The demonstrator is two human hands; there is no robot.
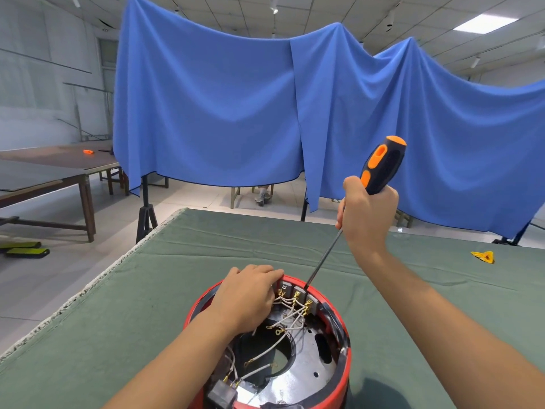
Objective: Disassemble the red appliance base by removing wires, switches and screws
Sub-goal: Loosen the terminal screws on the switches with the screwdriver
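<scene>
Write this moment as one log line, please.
right hand: grips screwdriver, tip at switch block | left hand: rests on red base rim | wires: attached

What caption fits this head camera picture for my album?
Right hand works a screwdriver into the red appliance base while the left hand steadies it.
</scene>
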